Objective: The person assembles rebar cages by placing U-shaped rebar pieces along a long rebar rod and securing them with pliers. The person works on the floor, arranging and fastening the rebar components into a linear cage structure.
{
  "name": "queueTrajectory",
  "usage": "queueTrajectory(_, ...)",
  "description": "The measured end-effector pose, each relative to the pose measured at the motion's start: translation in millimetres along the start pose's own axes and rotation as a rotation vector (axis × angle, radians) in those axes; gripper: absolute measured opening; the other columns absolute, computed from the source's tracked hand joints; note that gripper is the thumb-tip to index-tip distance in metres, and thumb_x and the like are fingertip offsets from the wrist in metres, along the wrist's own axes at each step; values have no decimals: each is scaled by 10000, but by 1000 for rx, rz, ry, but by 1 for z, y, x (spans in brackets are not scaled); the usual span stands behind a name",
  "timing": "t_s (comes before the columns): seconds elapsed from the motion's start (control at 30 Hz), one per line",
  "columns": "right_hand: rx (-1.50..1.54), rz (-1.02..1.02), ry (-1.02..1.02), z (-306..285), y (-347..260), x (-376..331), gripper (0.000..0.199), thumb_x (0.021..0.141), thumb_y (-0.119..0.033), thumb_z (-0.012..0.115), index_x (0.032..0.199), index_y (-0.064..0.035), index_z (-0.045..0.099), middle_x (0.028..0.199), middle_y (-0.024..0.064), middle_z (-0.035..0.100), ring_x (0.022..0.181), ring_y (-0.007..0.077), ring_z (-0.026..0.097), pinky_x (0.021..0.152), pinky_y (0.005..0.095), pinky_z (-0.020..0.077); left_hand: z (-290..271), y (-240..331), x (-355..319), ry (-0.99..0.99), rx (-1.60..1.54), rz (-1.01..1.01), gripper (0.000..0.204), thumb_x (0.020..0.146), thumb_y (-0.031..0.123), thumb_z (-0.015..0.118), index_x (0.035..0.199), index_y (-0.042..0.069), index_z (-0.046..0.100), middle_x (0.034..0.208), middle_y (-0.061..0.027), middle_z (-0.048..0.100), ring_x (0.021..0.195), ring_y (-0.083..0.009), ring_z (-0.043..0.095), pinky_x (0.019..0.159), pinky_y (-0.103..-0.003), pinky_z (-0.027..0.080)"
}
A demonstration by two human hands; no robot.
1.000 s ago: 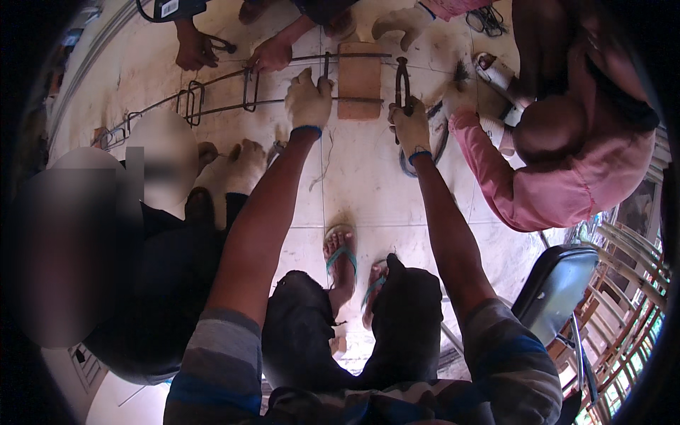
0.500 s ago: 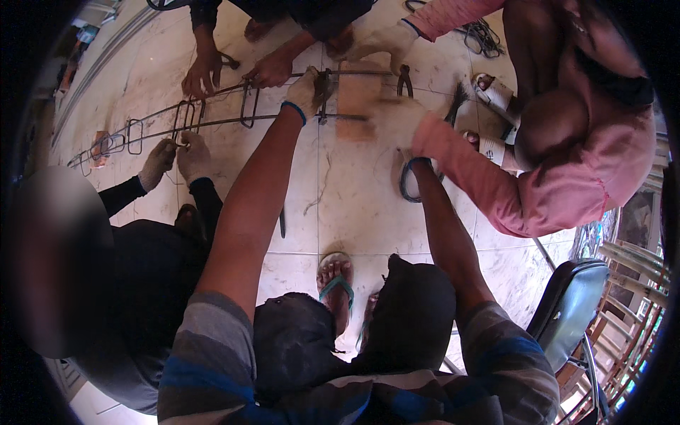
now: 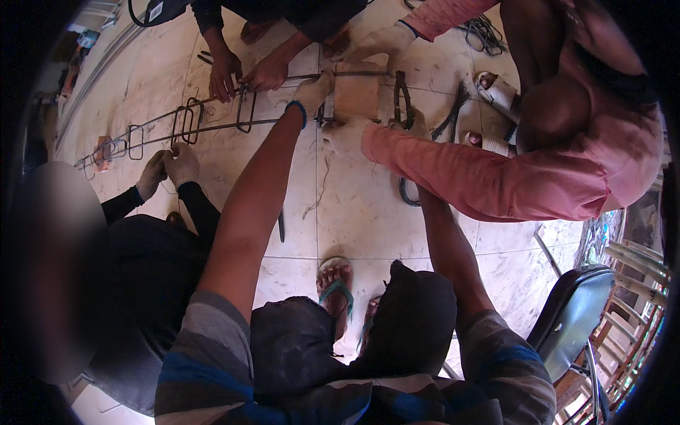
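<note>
My left hand (image 3: 314,91), in a pale work glove, is closed round a bent steel stirrup (image 3: 320,113) at the right part of the long rebar frame (image 3: 225,126). My right hand (image 3: 418,123), gloved too, is partly hidden behind a co-worker's pink sleeve. Its fingers appear closed on the lower end of a pair of pincers (image 3: 401,98), which point away from me. Between my hands, the co-worker's gloved hand (image 3: 347,136) is at the near rod's end. That person's other glove (image 3: 382,44) is by the far rod's end. A brownish tile (image 3: 356,97) lies under the rods.
A person opposite has bare hands (image 3: 268,72) on the frame. At left, another co-worker's gloved hands (image 3: 168,168) are together below it. A wire bundle (image 3: 453,110) and a coil (image 3: 407,193) lie on the tiled floor (image 3: 368,227). A chair (image 3: 574,319) stands at right.
My right hand has moved up to the pincers. The pink-sleeved arm has swung left across my right forearm to the near rod. The opposite person's left-side hand has shifted right.
</note>
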State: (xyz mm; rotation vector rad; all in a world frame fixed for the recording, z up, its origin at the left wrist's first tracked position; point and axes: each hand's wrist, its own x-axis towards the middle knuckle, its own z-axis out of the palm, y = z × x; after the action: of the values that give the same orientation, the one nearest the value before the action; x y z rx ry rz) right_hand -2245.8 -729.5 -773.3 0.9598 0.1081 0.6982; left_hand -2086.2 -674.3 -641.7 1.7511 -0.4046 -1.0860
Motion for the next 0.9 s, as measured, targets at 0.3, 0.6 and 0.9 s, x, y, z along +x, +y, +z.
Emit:
queueTrajectory(0.3,-338,162,-100,21,37,44,235,979,-176,544,1086,-93,736,1147,47,642,1082,276,625,937,386,531,-39,-47,42,-386,-274,-97,593,1076,574,431,1197,33,642,1067,-62,669,897,-174,576,781,-357,499)
queueTrajectory(0.6,1254,-132,-360,28,52,24,273,937,-166,600,1185,-115,703,1155,69,671,1082,254,639,972,406,508,-16,-13,17,-95,-26,37,492,1053,571,490,1131,103,619,994,-11,637,838,-162,563,671,-360,473)
queueTrajectory(0.9,1931,1852,-1676,55,185,-35,469,891,-191,675,1342,-88,598,1063,104,706,984,265,687,890,399,530,-4,-3,8,-83,-155,-88,448,1058,534,499,1103,103,614,1000,-19,632,873,-166,576,710,-364,484)
